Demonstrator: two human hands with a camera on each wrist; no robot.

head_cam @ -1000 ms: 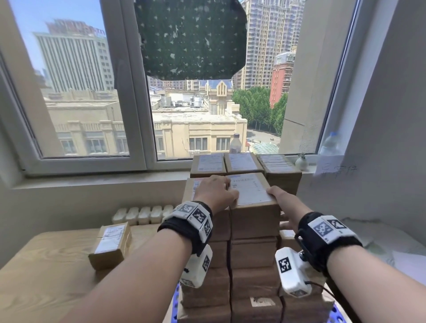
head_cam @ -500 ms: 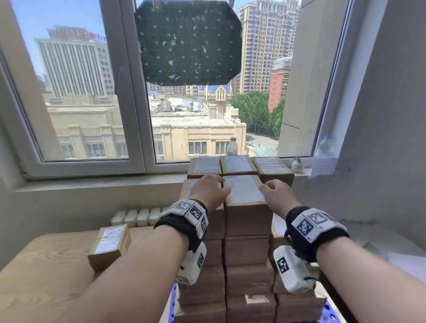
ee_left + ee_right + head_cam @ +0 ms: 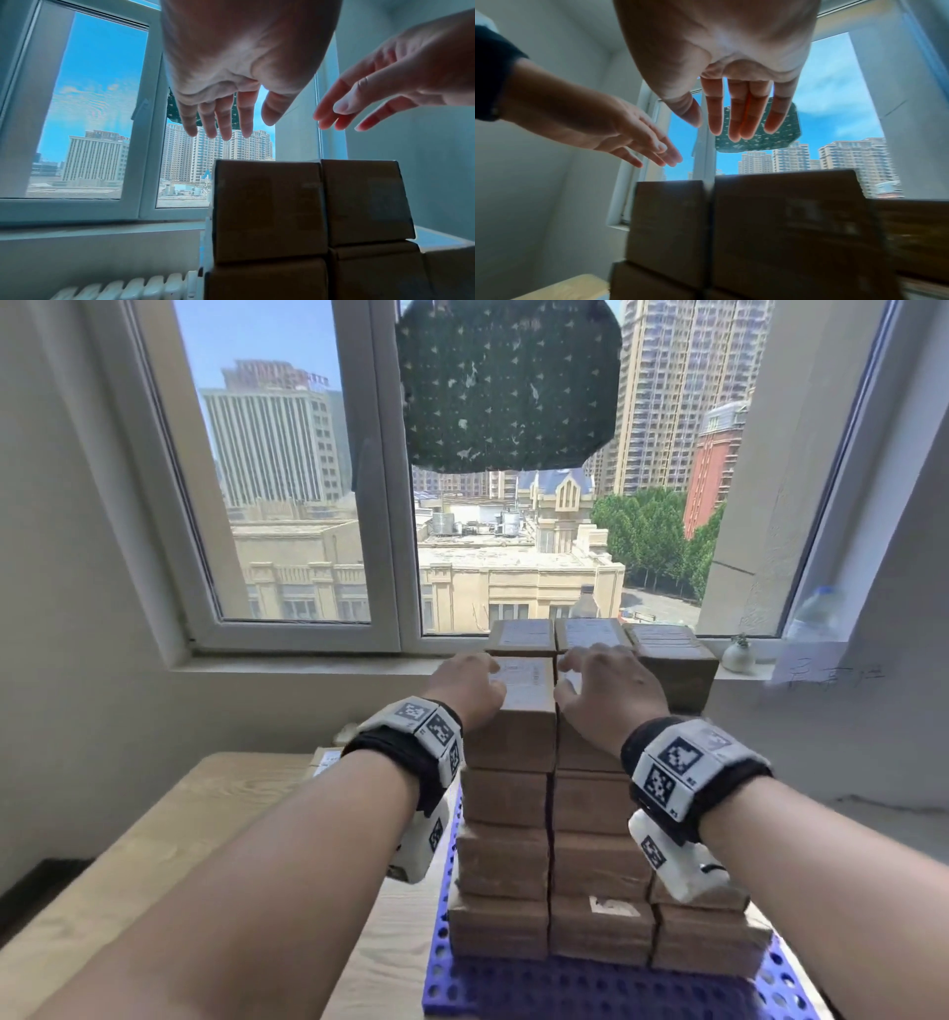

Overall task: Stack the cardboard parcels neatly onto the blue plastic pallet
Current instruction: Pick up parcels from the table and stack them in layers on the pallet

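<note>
Both hands hung spread and empty just above the stack of cardboard parcels (image 3: 552, 809), fingers straight and apart, gripping nothing; the left hand (image 3: 470, 688) sat over the near-left column's top parcel (image 3: 513, 711) and the right hand (image 3: 608, 693) over the top parcel of the column beside it (image 3: 365, 201); in the wrist views daylight showed between fingertips and cardboard, though from the head view the palms might have been grazing the labels, and the angle was too steep to be sure. The parcels stood in tidy columns on the blue plastic pallet (image 3: 590, 988), which lay on the wooden table (image 3: 154, 855) below the window (image 3: 390, 469); each top parcel lay flat, label up, its long axis running from near to far toward the sill, directly beneath the palm above it; neither hand was nearer, each having its own column. The two front tops looked level and flush along their shared seam; any squaring-up would likely call for a straight downward press or a nudge along that near-far axis, and a sideways shove could tilt a tall column.
</note>
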